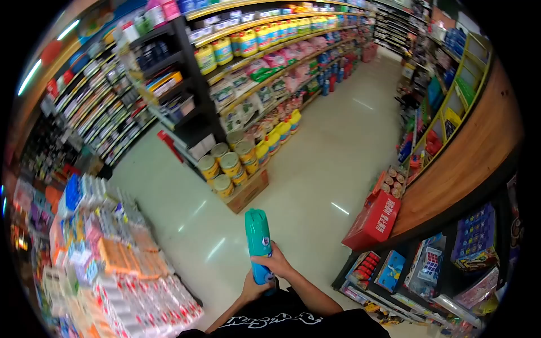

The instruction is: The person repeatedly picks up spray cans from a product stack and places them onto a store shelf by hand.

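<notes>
A teal and blue plastic bottle [258, 234] is held in front of my body, its teal end pointing away from me. My right hand [273, 261] wraps around its middle from the right side. Lower down, my left hand [253, 287] grips the blue end near my shirt. Part of the left fingers is hidden behind the bottle. The printing on the bottle is too small to read.
An aisle floor [304, 186] stretches ahead. Stacked tissue packs [141, 298] stand at left. Yellow-lidded tins [231, 164] sit on a carton [248, 194] at the shelf end. A red box [375, 219] and a wooden counter [451, 186] are at right.
</notes>
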Action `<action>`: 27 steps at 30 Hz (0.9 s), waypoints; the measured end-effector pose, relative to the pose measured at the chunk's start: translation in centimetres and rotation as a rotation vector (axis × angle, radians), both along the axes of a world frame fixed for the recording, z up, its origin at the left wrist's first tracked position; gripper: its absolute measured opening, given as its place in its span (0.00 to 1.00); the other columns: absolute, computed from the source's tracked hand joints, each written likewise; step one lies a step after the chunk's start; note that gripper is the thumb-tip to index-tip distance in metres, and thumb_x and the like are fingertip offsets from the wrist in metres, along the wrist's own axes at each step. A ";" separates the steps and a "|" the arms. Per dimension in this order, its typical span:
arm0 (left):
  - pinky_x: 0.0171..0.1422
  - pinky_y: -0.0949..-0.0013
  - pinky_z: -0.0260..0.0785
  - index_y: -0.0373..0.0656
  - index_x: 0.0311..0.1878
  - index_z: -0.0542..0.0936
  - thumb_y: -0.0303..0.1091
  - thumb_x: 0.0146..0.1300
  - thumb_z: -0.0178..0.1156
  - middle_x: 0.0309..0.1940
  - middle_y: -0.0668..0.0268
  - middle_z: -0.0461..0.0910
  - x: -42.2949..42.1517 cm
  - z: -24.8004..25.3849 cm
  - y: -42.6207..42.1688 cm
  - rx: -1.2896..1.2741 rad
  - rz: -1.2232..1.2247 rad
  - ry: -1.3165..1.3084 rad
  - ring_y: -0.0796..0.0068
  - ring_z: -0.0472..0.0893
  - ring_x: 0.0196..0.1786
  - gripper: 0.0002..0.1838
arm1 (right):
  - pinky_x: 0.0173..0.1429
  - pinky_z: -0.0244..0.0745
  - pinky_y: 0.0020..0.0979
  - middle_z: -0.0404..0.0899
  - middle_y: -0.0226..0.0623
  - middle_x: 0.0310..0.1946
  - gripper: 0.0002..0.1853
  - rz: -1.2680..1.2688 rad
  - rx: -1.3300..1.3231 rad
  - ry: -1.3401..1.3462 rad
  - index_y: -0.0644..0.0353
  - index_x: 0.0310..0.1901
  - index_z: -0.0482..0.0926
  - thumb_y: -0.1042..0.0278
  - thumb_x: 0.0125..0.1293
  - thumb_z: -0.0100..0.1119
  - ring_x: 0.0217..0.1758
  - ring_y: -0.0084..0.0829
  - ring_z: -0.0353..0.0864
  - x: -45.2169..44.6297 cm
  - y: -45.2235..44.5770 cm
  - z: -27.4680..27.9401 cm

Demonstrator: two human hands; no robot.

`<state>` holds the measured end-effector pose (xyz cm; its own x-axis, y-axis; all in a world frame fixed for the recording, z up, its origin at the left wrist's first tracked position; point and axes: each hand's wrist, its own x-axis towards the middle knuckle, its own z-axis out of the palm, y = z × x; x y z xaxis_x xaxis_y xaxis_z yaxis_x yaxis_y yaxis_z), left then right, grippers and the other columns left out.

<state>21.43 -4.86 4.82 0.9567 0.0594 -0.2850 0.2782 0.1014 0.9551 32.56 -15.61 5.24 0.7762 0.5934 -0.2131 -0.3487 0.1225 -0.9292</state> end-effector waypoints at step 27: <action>0.56 0.62 0.73 0.35 0.53 0.74 0.50 0.47 0.76 0.44 0.56 0.81 71.5 -1.4 -9.6 0.313 -0.971 -0.117 0.65 0.81 0.47 0.36 | 0.50 0.80 0.41 0.80 0.40 0.40 0.21 -0.856 0.473 0.380 0.64 0.51 0.74 0.70 0.58 0.68 0.41 0.36 0.82 57.6 -16.2 -3.3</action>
